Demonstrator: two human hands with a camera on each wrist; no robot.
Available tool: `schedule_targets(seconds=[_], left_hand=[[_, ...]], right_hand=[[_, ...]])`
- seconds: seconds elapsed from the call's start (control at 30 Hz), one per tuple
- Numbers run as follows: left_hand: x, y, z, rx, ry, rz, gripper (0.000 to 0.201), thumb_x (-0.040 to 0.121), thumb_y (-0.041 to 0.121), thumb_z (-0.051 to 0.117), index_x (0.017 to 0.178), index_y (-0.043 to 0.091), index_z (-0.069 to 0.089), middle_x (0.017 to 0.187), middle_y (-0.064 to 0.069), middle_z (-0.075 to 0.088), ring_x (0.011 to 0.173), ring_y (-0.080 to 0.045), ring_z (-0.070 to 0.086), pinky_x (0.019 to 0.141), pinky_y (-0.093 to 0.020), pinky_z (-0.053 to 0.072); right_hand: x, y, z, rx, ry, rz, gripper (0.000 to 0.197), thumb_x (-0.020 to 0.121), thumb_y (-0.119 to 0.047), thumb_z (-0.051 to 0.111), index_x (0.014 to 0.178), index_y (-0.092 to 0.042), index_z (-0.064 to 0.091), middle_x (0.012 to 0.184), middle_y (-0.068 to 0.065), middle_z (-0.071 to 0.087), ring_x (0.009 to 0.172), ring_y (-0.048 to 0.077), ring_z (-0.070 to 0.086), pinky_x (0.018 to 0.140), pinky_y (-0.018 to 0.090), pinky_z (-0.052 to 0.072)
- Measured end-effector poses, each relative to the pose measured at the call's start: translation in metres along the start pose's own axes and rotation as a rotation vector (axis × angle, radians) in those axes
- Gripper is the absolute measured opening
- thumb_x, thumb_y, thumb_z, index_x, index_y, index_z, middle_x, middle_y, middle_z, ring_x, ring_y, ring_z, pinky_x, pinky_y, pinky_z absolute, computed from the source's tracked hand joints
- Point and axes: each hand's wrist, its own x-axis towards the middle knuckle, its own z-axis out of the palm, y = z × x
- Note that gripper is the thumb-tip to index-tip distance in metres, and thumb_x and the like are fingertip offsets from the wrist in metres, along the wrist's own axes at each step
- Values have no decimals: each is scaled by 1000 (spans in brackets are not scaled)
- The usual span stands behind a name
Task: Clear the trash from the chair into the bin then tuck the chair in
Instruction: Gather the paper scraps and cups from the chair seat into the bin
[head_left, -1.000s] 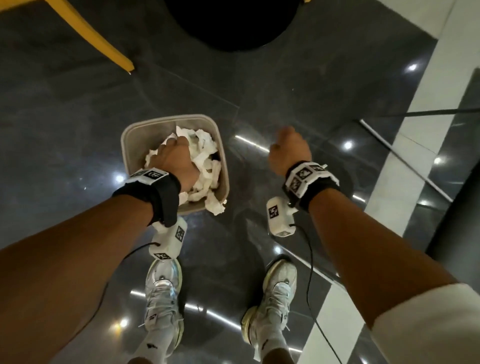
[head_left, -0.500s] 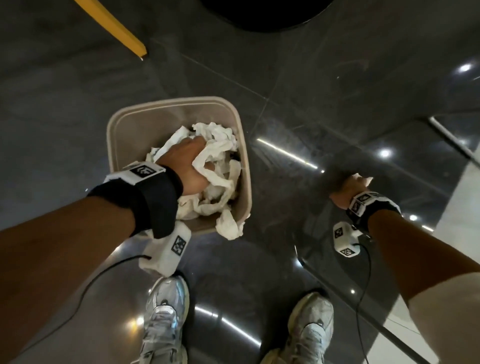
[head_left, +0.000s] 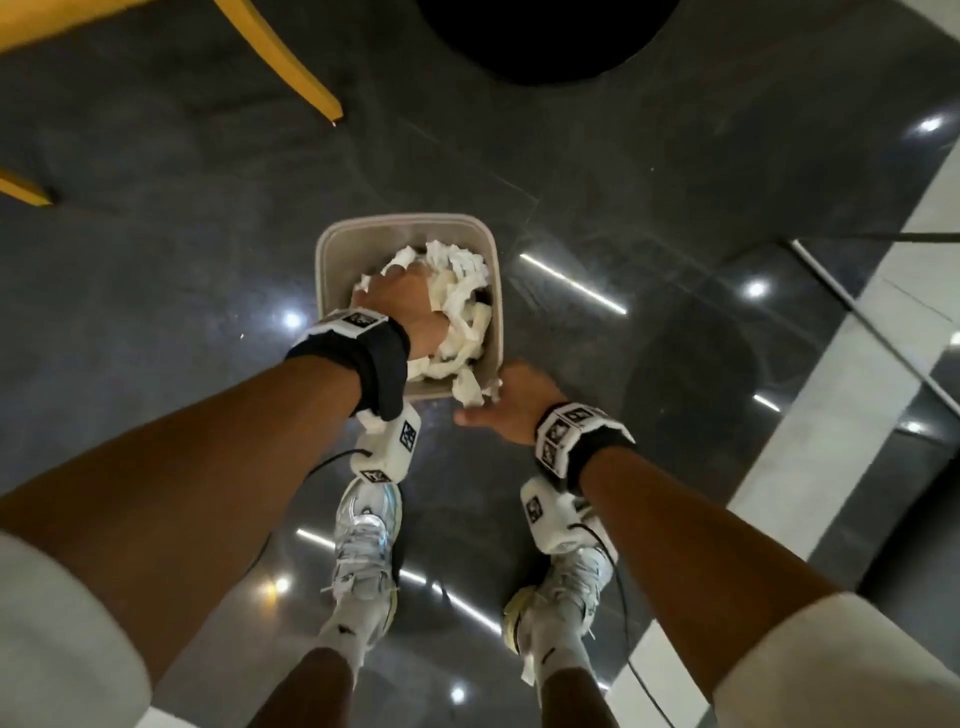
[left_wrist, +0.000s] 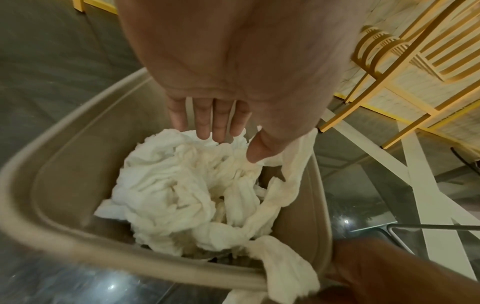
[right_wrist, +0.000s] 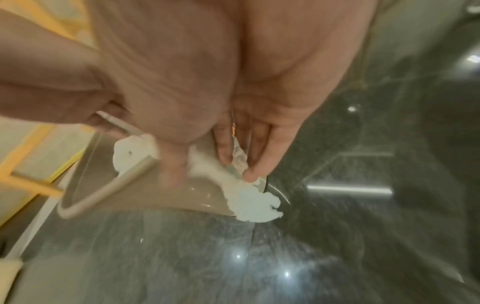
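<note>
A beige bin (head_left: 332, 244) stands on the dark floor, filled with crumpled white paper (head_left: 462, 270). My left hand (head_left: 400, 291) is inside it; in the left wrist view this hand (left_wrist: 228, 139) has straight fingers and its fingertips (left_wrist: 202, 133) rest on the paper (left_wrist: 176, 185). A strip of paper (head_left: 470, 389) hangs over the bin's near right corner. My right hand (head_left: 493, 400) is at that corner. In the blurred right wrist view its straight fingers (right_wrist: 252, 174) lie against the strip (right_wrist: 249, 203) on the bin's outer wall (right_wrist: 103, 195).
Yellow chair legs (head_left: 291, 62) stand on the floor at the upper left. A black round base (head_left: 545, 36) sits beyond the bin. My feet in pale sneakers (head_left: 363, 540) are just behind the bin. A white floor stripe (head_left: 831, 405) runs along the right.
My right hand has swung in from the far right to the bin's near right corner and the hanging strip. My left hand has stayed in the bin on the paper.
</note>
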Motion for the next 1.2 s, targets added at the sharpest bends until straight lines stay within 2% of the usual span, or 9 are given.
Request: schedule_targets(seconds=[0.1,0.2,0.33,0.43,0.57,0.73,0.93,1.07,1.2], left_hand=[[-13,-8,1,-31,-16,-23,69,83,34,62,146,16,39,147,-12,46,134,-37,45,110,-48,41],[-29,-14,-1,-56,-33,-3,60,90,30,60,144,12,42,147,-14,47,134,-36,46,109,-46,42],[-49,-19,-7,-95,-66,34,47,92,24,56,136,10,50,142,-15,52,130,-36,50,107,-44,44],[-54,-25,-17,-133,-51,74,43,92,18,54,134,9,53,139,-15,54,128,-36,52,105,-43,45],[-44,-45,-25,-236,12,25,42,92,16,50,134,16,53,138,-11,57,124,-33,56,103,-38,47],[-48,-64,-34,-262,-11,19,46,92,16,52,138,18,50,147,-7,49,132,-29,50,106,-31,42],[-75,-50,-46,-172,-22,38,44,90,12,54,133,14,54,141,-13,54,126,-35,54,103,-35,44],[-105,-5,-64,-85,-22,88,46,92,13,58,138,11,52,147,-14,48,131,-36,49,106,-35,38],[-135,79,-81,35,-20,241,37,91,13,59,127,8,59,134,-19,59,123,-37,55,104,-39,42]], right_hand=[[-11,-9,-3,-25,90,128,40,93,-41,57,111,-8,71,115,16,70,109,37,65,91,39,54],[-36,-13,-20,57,160,223,33,92,-30,53,106,-8,72,109,15,71,105,34,67,92,42,55],[-67,-34,-46,368,327,161,20,83,-36,60,79,-16,66,81,1,75,79,18,71,65,27,53],[-66,-79,-57,544,389,-38,27,75,-39,68,93,-18,70,87,-3,77,83,12,74,78,34,60],[-26,-127,-57,493,531,-160,32,86,-30,68,115,-18,65,100,-11,70,92,7,66,84,26,52],[9,-115,-17,-154,121,126,34,95,-23,54,127,-11,56,129,11,60,116,31,60,91,35,51],[-63,-112,-18,114,269,98,50,95,-21,54,144,-16,43,154,10,38,135,30,47,109,38,43],[-130,-89,-50,249,299,43,34,87,-29,53,116,-15,65,121,12,67,113,33,63,92,36,51],[-211,-41,-94,552,440,105,23,90,-25,59,109,-18,70,108,8,74,106,28,68,97,38,52]])
